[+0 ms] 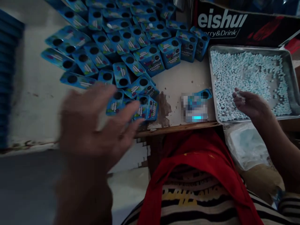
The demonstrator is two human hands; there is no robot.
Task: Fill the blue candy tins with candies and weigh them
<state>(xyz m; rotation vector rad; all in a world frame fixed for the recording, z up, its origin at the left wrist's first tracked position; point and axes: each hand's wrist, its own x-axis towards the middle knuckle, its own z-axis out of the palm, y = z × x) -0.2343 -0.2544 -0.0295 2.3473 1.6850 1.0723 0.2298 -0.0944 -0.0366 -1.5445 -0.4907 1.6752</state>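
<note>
My left hand (91,125), blurred by motion, hovers at the near edge of a group of small blue candy boxes (150,61), its fingers spread and nothing seen in them. Dark round holes show on the tops of these boxes. Over a metal tray (295,75), my right hand (249,101) has its fingers closed around a few small pale-blue candies (248,68), many of which cover the tray floor. Between my hands, a single blue box (205,93) lies by the table edge, partly hidden by a pixelated patch.
Behind the tray stands a black carton (225,26) with white lettering. Stacked blue trays (10,78) rise at the far left. A clear plastic bag (248,147) hangs below the tray. The worn wooden table edge (178,128) runs in front of my red apron (194,147).
</note>
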